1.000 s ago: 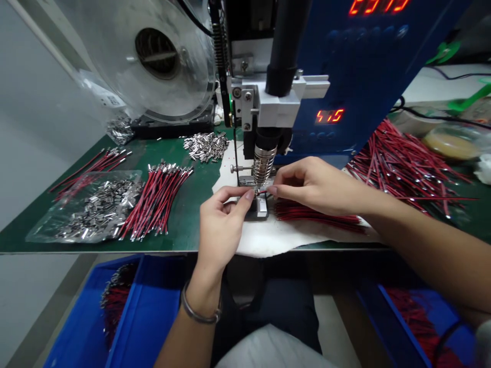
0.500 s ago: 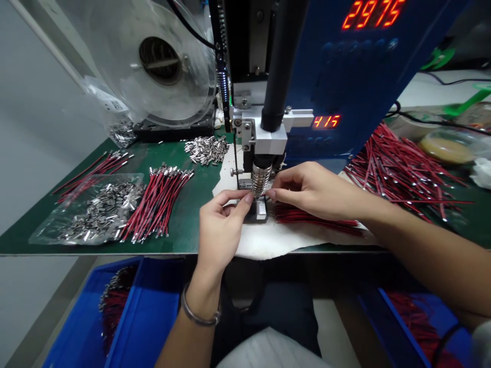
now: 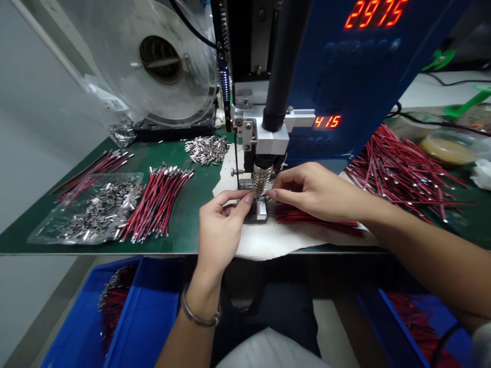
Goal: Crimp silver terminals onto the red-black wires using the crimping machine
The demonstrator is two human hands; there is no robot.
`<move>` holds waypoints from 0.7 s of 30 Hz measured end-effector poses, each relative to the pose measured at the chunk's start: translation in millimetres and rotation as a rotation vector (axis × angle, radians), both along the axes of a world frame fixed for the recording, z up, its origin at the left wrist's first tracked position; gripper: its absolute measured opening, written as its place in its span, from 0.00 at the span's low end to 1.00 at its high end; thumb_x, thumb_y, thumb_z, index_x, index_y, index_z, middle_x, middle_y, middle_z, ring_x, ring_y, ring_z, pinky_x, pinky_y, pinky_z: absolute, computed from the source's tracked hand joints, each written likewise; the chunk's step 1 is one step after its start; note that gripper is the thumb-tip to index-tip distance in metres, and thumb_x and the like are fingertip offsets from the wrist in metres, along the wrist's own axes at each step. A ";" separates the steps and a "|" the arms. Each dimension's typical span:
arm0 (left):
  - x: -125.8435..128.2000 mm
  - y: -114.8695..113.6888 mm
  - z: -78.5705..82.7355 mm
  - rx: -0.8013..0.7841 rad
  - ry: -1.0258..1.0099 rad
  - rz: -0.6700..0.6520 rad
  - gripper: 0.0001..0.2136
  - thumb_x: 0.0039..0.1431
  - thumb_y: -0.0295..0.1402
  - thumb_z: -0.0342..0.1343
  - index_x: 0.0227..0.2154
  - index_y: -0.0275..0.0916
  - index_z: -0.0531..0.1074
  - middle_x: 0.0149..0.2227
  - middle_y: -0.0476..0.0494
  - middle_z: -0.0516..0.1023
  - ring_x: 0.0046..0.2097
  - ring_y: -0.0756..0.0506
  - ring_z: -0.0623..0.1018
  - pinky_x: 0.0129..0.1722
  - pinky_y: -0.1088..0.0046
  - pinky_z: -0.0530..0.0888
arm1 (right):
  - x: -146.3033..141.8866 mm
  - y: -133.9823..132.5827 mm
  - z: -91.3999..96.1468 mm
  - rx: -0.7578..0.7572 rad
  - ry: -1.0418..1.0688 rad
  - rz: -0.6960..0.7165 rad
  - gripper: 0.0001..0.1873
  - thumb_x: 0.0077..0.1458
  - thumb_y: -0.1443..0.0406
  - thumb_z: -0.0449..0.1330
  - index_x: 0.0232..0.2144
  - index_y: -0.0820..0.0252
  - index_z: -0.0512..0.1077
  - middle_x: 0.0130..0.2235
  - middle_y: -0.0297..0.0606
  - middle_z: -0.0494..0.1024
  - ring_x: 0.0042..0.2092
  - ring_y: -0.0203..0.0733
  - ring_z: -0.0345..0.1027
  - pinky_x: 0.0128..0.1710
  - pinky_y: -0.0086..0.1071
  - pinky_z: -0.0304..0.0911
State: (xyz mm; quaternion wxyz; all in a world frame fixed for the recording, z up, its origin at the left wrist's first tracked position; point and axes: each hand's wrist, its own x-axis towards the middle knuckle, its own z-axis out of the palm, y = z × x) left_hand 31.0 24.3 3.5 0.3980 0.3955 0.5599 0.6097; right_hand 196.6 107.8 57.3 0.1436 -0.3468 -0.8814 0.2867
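Both hands meet under the sprung tip [image 3: 262, 179] of a soldering machine. My left hand [image 3: 222, 220] is closed in a pinch at the left of the tip; what lies between its thumb and finger is hidden. From the right, my right hand [image 3: 314, 191] pinches what looks like a thin red wire, its end at the tip, mostly covered by the fingers. Below them sits a small metal fixture [image 3: 261, 208]. A bundle of red and black wires [image 3: 318, 217] lies on white paper [image 3: 264, 245] under my right hand.
To the left are wires with metal ends [image 3: 159, 204], a clear bag of metal connectors [image 3: 103, 212] and a loose connector pile [image 3: 207, 150]. A large wire heap [image 3: 399, 168] lies right, beside the blue machine housing [image 3: 345, 76]. Blue bins [image 3: 153, 306] stand below the table edge.
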 end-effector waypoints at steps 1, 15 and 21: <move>0.1 0.0 0.0 0.002 -0.003 -0.001 0.09 0.50 0.37 0.64 0.30 0.37 0.79 0.14 0.54 0.61 0.17 0.58 0.54 0.15 0.83 0.53 | 0.2 0.2 -0.3 0.003 0.003 0.000 0.14 0.57 0.59 0.56 0.26 0.63 0.74 0.23 0.30 0.73 0.25 0.31 0.60 0.26 0.27 0.52; -0.4 0.3 -0.8 0.000 0.002 0.001 0.08 0.50 0.37 0.64 0.30 0.37 0.79 0.14 0.54 0.61 0.18 0.58 0.54 0.16 0.83 0.53 | -0.9 -0.9 0.7 0.017 0.013 0.014 0.13 0.57 0.62 0.56 0.26 0.63 0.74 0.24 0.31 0.74 0.25 0.31 0.61 0.26 0.27 0.53; -0.3 0.5 0.1 0.002 0.002 -0.001 0.07 0.50 0.36 0.64 0.30 0.38 0.78 0.15 0.55 0.62 0.18 0.58 0.54 0.16 0.84 0.54 | 0.3 -0.8 -0.2 0.016 0.008 0.014 0.12 0.57 0.62 0.56 0.27 0.63 0.75 0.24 0.32 0.74 0.25 0.31 0.62 0.26 0.27 0.54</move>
